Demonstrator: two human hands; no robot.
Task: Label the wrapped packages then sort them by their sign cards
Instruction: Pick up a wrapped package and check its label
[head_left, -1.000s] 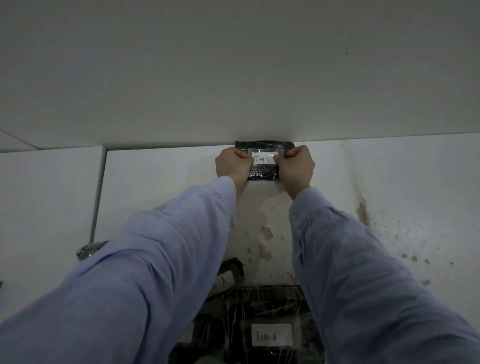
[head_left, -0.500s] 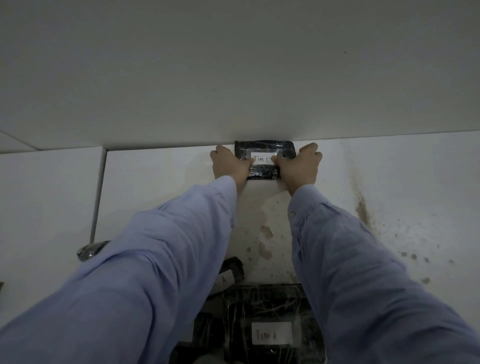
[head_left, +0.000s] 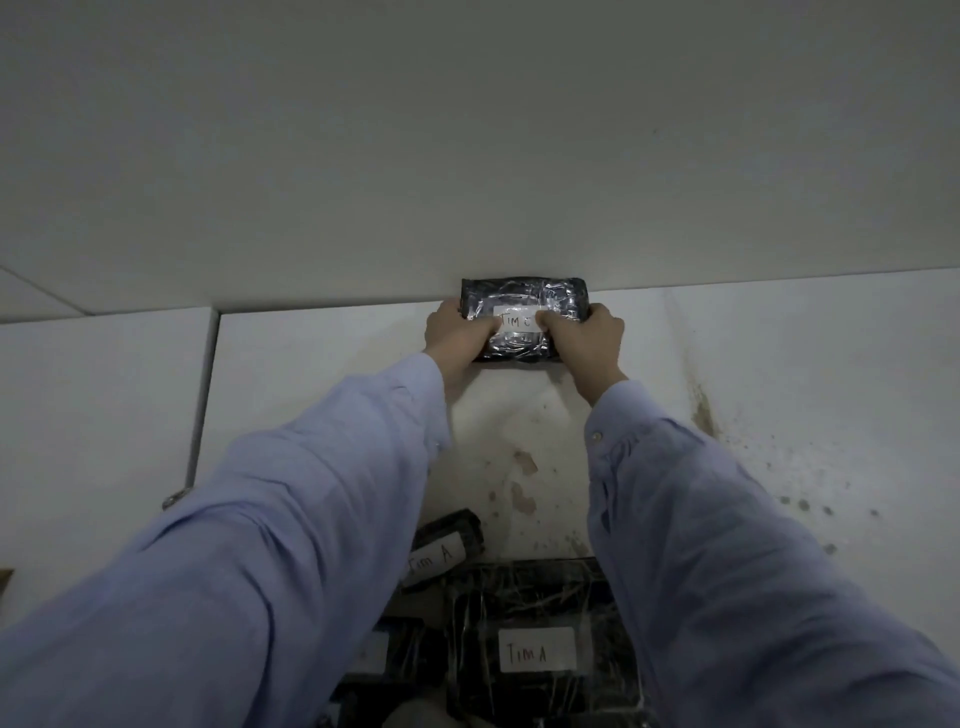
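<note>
Closest to the camera there's a pile of black plastic-wrapped packages at the bottom edge, the big one (head_left: 540, 639) wearing a white label (head_left: 537, 649) that reads "Tim A", and a smaller one (head_left: 441, 553) just behind it to the left, tilted, also marked "Tim A". Both light blue sleeves (head_left: 249, 561) stretch out over them across the white tabletop (head_left: 322, 384), which has brownish stains (head_left: 522, 478) in the middle and a spatter of dark specks off to the right. At the far edge, right up against the wall (head_left: 467, 156), sits the small wrapped package (head_left: 524, 322) with a label (head_left: 519, 321) that looks like "Tim C", though the last letter is partly covered. The left hand (head_left: 457, 338) and right hand (head_left: 587, 338) grip it from either side, fingers (head_left: 558, 327) curled around the ends and thumbs pressing on the label's edges.
</note>
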